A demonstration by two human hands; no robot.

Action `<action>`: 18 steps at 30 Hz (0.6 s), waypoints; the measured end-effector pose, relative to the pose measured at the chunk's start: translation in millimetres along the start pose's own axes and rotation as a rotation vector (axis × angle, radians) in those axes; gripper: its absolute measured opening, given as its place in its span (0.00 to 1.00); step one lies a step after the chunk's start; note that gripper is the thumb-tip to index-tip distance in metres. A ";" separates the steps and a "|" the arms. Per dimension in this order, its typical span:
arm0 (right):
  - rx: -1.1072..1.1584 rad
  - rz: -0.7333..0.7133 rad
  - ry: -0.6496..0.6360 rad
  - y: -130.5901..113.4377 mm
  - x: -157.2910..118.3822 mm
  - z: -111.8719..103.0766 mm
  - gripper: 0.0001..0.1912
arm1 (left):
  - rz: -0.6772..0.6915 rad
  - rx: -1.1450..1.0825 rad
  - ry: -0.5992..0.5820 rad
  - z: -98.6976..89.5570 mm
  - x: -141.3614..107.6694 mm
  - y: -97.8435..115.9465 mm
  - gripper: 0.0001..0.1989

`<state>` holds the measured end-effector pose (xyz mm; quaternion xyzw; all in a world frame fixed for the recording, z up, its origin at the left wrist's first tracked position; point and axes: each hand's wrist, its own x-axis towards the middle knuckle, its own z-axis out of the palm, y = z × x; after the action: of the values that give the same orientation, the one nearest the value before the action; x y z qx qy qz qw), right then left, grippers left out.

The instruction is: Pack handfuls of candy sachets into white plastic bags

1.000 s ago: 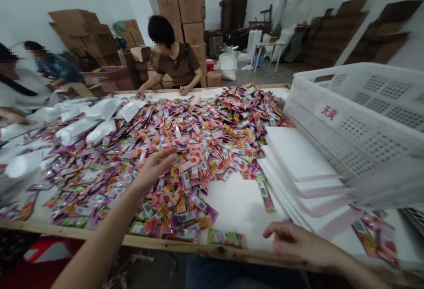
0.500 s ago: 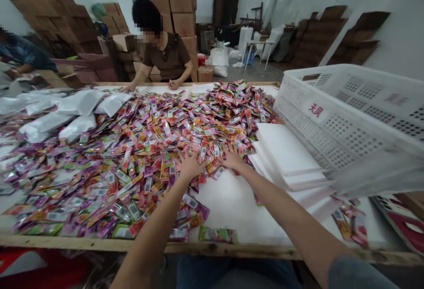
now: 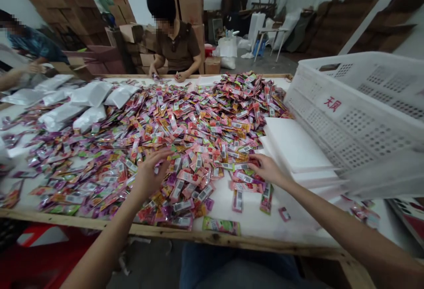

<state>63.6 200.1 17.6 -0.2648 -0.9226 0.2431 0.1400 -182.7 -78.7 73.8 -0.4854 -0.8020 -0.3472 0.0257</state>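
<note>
Many small glossy snack packets [image 3: 195, 180] in pink, purple, orange and green lie heaped across the white tabletop. My left hand [image 3: 152, 172] hovers at the near left side of the heap, thumb apart from its curved fingers, with nothing visible in it. At the right edge of the heap, my right hand [image 3: 266, 168] pinches the end of a narrow green-and-yellow packet [image 3: 236, 166]. Just below that hand lie a few loose packets, among them a green-and-red one [image 3: 266, 198]. One green packet [image 3: 221, 226] rests flat by the table's front edge.
A white perforated crate [image 3: 351, 121] stands at the right, beside stacked white sheets [image 3: 296, 145]. Filled white bags [image 3: 91, 93] lie on the left. Across the table a co-worker [image 3: 179, 48] handles packets; another person [image 3: 39, 43] is at far left. A wooden rim [image 3: 232, 239] edges the table.
My hands have moved apart, left hand leftward and nearer, right hand rightward. Packets have come nearer onto the bare tabletop. The co-worker's hands are now closer together.
</note>
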 end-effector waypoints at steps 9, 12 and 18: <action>-0.189 -0.181 -0.254 -68.0 26.0 41.1 0.17 | 0.098 0.341 -0.410 73.2 -28.6 20.8 0.15; -0.195 -0.187 -0.323 -63.0 18.0 47.1 0.06 | 0.138 0.332 -0.421 82.6 -35.8 12.8 0.12; 0.146 0.126 -0.026 -50.1 7.7 29.3 0.07 | -0.091 0.014 0.012 48.6 -38.3 5.8 0.13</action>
<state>24.9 156.3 20.1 -0.3080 -0.8858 0.3214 0.1313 -143.5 -77.9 25.5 -0.4461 -0.8256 -0.3451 0.0182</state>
